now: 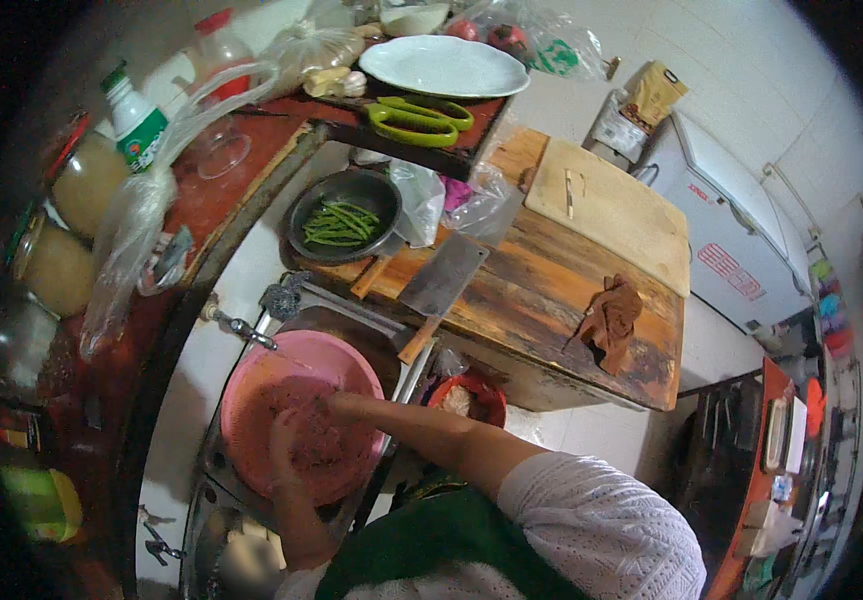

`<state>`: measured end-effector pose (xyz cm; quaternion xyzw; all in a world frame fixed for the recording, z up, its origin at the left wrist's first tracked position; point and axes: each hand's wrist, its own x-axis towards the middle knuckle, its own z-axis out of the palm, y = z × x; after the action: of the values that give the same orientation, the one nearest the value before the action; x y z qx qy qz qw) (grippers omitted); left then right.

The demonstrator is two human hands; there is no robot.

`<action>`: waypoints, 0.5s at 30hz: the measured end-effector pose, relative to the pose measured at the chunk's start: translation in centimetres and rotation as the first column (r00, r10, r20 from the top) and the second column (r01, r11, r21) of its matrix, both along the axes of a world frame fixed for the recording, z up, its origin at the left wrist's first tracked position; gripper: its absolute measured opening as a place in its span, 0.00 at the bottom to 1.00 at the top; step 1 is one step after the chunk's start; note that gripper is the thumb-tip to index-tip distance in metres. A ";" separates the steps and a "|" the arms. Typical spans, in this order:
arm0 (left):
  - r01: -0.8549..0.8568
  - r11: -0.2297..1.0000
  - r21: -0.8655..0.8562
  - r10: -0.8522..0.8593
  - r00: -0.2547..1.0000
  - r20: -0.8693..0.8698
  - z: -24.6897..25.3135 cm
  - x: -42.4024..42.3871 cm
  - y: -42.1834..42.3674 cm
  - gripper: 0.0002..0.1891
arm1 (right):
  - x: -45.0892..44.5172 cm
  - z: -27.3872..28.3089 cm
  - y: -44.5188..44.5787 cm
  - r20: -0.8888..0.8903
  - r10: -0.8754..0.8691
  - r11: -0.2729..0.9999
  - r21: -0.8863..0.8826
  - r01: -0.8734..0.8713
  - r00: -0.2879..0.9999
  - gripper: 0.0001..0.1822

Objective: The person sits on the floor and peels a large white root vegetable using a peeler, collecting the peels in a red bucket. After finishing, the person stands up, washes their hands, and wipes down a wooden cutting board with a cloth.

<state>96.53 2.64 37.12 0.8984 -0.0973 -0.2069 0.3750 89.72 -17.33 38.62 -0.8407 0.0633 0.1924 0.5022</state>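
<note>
Both hands are down inside a round pink plastic basin (239, 465) that stands in the sink (373, 319). The basin holds cloudy, reddish water, with a mass of small dark pieces (322, 448) too blurred to name. My left hand (283, 433) reaches in from the near side, its fingers in or over the mass. From the right comes my right hand (335, 406), close to the left one, its fingers partly hidden in the water. A metal tap (247, 331) juts over the basin's far left rim, and a thin stream seems to run from it.
A wooden counter (521, 262) bears a cleaver (445, 274), a cutting board (611, 217) and a brown cloth (611, 324). Green beans (341, 223) lie in a dark bowl (302, 244). Green-handled scissors (420, 122), jars (52, 266) and a steel scrubber (285, 298) surround the sink.
</note>
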 end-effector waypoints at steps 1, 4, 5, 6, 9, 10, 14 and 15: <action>-0.003 1.000 0.028 0.003 1.000 0.010 -0.1 0.2 0.0 0.26 | -0.4 -0.9 -0.1 0.179 0.024 0.999 -0.032 -0.019 0.984 0.15; -0.070 0.975 0.210 0.055 0.996 0.076 -0.6 0.9 2.7 0.28 | 0.3 0.7 0.1 0.273 0.120 0.992 -0.081 -0.102 0.955 0.16; -0.130 0.929 0.345 0.064 0.979 0.196 -1.1 1.3 4.5 0.28 | 1.1 2.6 0.2 0.243 0.162 0.986 -0.084 -0.146 0.956 0.16; -0.119 0.925 0.362 0.046 0.978 0.204 -1.0 0.7 2.2 0.28 | 0.5 2.1 -2.4 0.215 0.116 0.983 -0.163 -0.081 0.970 0.16; -0.193 0.916 0.353 0.105 0.962 0.254 -0.5 -0.7 2.6 0.29 | -0.2 6.7 -6.3 0.168 0.000 0.977 -0.208 0.035 0.986 0.15; -0.212 0.948 0.239 0.138 0.946 0.292 -1.6 0.2 3.1 0.29 | 0.1 6.5 -8.8 0.324 -0.167 0.976 -0.081 0.203 0.931 0.13; -0.221 0.955 0.200 0.140 0.925 0.353 -2.7 -2.6 2.6 0.28 | -1.2 8.9 -20.3 0.370 -0.458 0.820 -0.175 0.545 0.808 0.14; -0.239 0.949 0.205 0.157 0.923 0.352 -2.6 -3.8 2.7 0.27 | -1.8 9.9 -23.1 0.401 -0.510 0.799 -0.108 0.592 0.761 0.15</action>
<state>92.68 5.34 34.55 0.9647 -0.0409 -0.0238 0.2592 87.97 -40.43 48.49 -0.8564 0.2398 -0.1270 0.4393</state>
